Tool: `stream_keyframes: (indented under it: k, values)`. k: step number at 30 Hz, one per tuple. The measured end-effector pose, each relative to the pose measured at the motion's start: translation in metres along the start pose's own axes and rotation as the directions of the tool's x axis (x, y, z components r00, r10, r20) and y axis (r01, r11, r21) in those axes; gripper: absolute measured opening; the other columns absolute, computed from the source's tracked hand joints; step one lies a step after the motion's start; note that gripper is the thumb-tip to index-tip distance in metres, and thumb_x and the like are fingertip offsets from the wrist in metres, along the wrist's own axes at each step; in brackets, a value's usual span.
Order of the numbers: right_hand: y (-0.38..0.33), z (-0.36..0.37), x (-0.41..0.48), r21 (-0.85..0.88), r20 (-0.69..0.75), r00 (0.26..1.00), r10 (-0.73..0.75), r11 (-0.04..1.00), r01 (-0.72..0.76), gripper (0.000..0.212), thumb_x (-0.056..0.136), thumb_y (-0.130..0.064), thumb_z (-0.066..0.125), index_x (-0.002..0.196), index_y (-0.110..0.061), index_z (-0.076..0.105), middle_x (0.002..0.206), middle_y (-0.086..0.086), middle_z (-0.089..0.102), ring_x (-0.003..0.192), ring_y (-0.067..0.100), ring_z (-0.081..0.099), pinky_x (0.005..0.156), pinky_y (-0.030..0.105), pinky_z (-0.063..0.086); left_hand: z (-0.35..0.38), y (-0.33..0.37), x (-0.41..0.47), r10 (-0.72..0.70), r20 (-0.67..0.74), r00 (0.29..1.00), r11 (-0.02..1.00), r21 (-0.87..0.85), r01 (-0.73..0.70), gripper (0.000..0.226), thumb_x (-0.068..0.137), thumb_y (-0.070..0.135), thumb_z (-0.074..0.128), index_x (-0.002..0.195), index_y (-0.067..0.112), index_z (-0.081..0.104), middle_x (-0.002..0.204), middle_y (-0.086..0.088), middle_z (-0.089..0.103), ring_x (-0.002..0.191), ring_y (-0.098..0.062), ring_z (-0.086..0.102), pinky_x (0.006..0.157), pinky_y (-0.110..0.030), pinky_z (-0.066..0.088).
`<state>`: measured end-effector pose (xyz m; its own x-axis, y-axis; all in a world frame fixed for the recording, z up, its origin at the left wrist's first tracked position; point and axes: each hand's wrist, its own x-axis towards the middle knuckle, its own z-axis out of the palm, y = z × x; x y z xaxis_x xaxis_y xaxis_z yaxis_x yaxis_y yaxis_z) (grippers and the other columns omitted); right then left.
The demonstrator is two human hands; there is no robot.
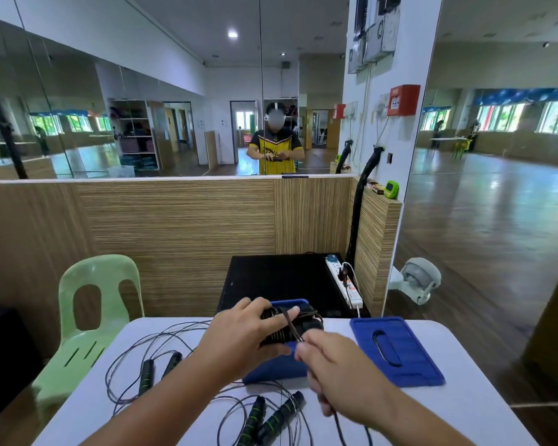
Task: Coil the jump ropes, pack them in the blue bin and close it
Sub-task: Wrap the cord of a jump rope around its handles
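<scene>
My left grip [245, 336] is wrapped round a half-coiled jump rope [282, 329], held just above the open blue bin [271, 368] at the far middle of the counter [464, 423]. My right grip [339, 365] pinches its free cord taut beside the bundle. If I slacken that pinch, I expect the turns to spring loose and slide off the handles. The cord's tail runs down towards me, near the second rope [271, 416], and could snag its loops and drag it along. A third rope [145, 375] sprawls on the left; the blue lid [397, 349] lies on the right.
</scene>
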<state>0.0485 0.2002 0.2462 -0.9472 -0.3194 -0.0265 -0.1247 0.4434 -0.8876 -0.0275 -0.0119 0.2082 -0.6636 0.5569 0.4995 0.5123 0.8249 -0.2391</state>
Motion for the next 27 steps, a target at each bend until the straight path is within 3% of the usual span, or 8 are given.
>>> stream_keyframes:
  k: [4, 7, 11, 14, 20, 23, 27]
  values:
    - [0.028, 0.027, -0.009, 0.179, -0.059, 0.998, 0.016, 0.984, -0.005, 0.029, 0.108, -0.025, 0.039, 0.093, -0.006, 0.054, 0.058, 0.006, 0.048, 0.047, 0.019, 0.046, 0.047, 0.028, 0.044, -0.002, 0.002, 0.004, -0.031, 0.015, 0.999, 0.999, -0.029, 0.032, 0.062, 0.084, 0.077, 0.038, 0.139, 0.052, 0.053, 0.104, 0.011, 0.064, 0.079, -0.012, 0.061, 0.047, -0.024, 0.044]
    - [0.049, 0.036, -0.013, 0.197, -0.118, 0.993, -0.025, 0.979, 0.048, 0.029, 0.109, -0.024, 0.04, 0.089, -0.008, 0.054, 0.055, 0.006, 0.049, 0.052, 0.022, 0.047, 0.051, 0.03, 0.042, -0.006, 0.006, 0.007, -0.049, 0.005, 0.999, 0.996, -0.077, 0.049, 0.061, 0.084, 0.077, 0.04, 0.138, 0.052, 0.053, 0.106, 0.011, 0.065, 0.08, -0.012, 0.062, 0.049, -0.025, 0.046]
    - [0.078, 0.038, -0.009, 0.109, -0.1, 0.995, -0.023, 0.993, 0.034, 0.024, 0.108, -0.028, 0.042, 0.093, -0.017, 0.057, 0.062, 0.002, 0.058, 0.059, 0.018, 0.058, 0.063, 0.032, 0.05, -0.018, 0.011, 0.012, -0.109, -0.038, 0.993, 0.97, -0.223, 0.098, 0.059, 0.085, 0.074, 0.044, 0.14, 0.053, 0.051, 0.107, 0.013, 0.063, 0.082, -0.012, 0.061, 0.056, -0.023, 0.044]
    - [0.091, 0.039, -0.006, 0.028, -0.129, 0.991, 0.027, 0.999, -0.024, 0.018, 0.107, -0.031, 0.046, 0.097, -0.026, 0.06, 0.066, -0.001, 0.066, 0.062, 0.007, 0.064, 0.071, 0.025, 0.054, -0.027, 0.014, 0.016, -0.087, -0.068, 0.994, 0.963, -0.26, 0.066, 0.059, 0.086, 0.074, 0.045, 0.141, 0.053, 0.051, 0.107, 0.012, 0.063, 0.081, -0.013, 0.06, 0.055, -0.026, 0.048]
    - [0.093, 0.026, 0.005, 0.057, -0.123, 0.992, -0.005, 0.998, 0.012, 0.022, 0.109, -0.019, 0.042, 0.097, -0.008, 0.057, 0.062, 0.007, 0.056, 0.053, 0.021, 0.049, 0.055, 0.033, 0.044, -0.033, 0.025, 0.016, -0.055, -0.056, 0.997, 0.96, -0.278, 0.037, 0.061, 0.087, 0.076, 0.047, 0.143, 0.054, 0.048, 0.111, 0.013, 0.062, 0.084, -0.012, 0.06, 0.06, -0.026, 0.05]
    - [0.09, 0.018, 0.012, -0.025, -0.093, 0.994, -0.057, 0.998, 0.055, 0.029, 0.11, -0.023, 0.04, 0.092, -0.008, 0.056, 0.066, 0.01, 0.056, 0.056, 0.02, 0.05, 0.059, 0.039, 0.041, -0.035, 0.033, 0.015, -0.043, -0.064, 0.997, 0.943, -0.332, 0.019, 0.062, 0.087, 0.078, 0.047, 0.144, 0.055, 0.046, 0.113, 0.015, 0.062, 0.087, -0.011, 0.062, 0.062, -0.031, 0.055]
    - [0.079, -0.005, 0.025, -0.188, 0.012, 0.996, -0.089, 0.978, 0.09, 0.037, 0.108, -0.036, 0.037, 0.09, -0.014, 0.06, 0.08, 0.005, 0.067, 0.072, 0.017, 0.063, 0.076, 0.041, 0.056, -0.043, 0.044, 0.012, -0.016, -0.063, 0.998, 0.911, -0.412, -0.011, 0.065, 0.085, 0.076, 0.058, 0.145, 0.058, 0.042, 0.117, 0.018, 0.061, 0.095, -0.007, 0.062, 0.068, -0.032, 0.057]
